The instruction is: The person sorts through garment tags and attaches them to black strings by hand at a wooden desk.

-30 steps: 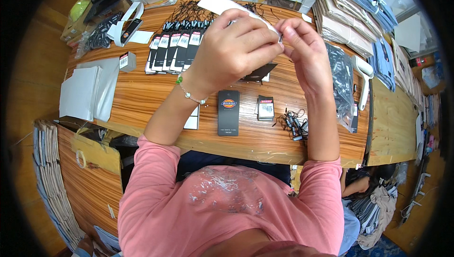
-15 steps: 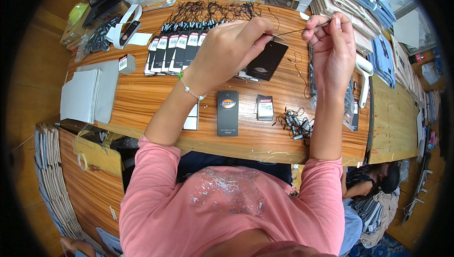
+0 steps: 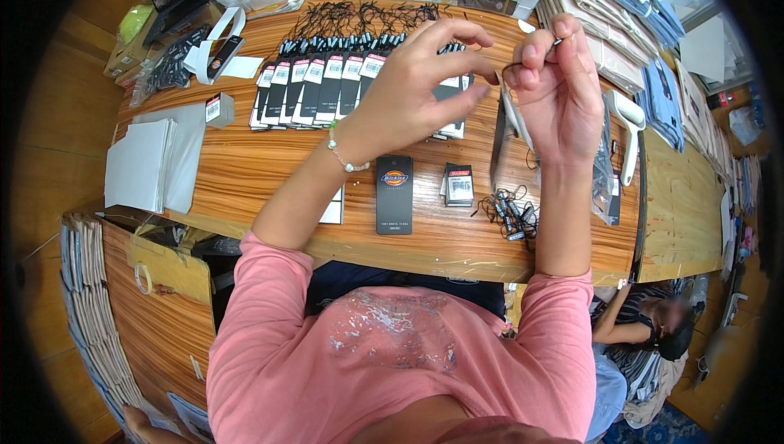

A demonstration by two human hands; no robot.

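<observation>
My right hand pinches a thin black cord between thumb and fingertips above the right part of the table. From that cord a black hang tag dangles, turned nearly edge-on. My left hand has thumb and fingers spread, their tips close to the cord beside the tag, and holds nothing that I can see. Below the hands lie a single dark hang tag, a small stack of white barcode tags and a tangle of black cords with small tubular fasteners.
Behind my left hand lies a fanned row of strung tags. White paper sheets and a small box are at left. A white-handled tool and folded garments are at right. Another person sits at lower right.
My left hand has opened and let go of the tag and cord. The tag has swung right, from facing me to edge-on under my right hand. The other person's head has moved.
</observation>
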